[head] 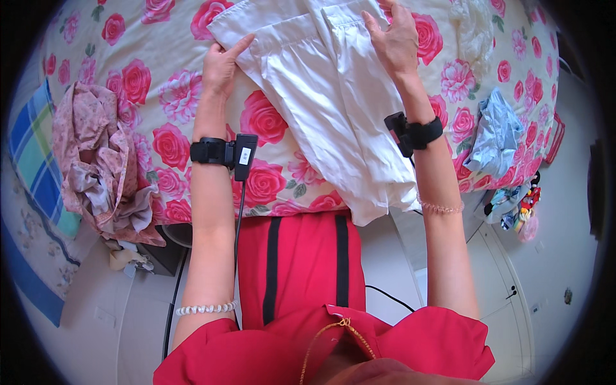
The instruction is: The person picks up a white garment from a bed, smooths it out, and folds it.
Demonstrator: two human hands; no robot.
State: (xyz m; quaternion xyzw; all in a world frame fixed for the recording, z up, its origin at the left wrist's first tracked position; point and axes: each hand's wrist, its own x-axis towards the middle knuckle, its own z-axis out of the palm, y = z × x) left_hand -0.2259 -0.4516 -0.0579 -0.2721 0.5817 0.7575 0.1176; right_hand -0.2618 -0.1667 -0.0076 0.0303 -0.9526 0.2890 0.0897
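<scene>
A white satiny garment (327,96) is spread over a rose-print bed cover (173,144), its lower end hanging past the near edge. Gathered bands cross its upper part, and some of the cloth runs out of the frame at the top. My left hand (222,65) grips its left edge, thumb on top and fingers partly hidden beneath. On the far right side of the cloth is my right hand (397,45), holding the garment near a gathered band. Its fingertips are partly cut off by the top of the frame.
A crumpled pink printed garment (96,144) lies at left beside a blue-green plaid cloth (36,159). On the right are a light blue garment (495,134) and cream lacy cloth (474,33). A black cable (240,211) hangs from the left wrist device (245,156).
</scene>
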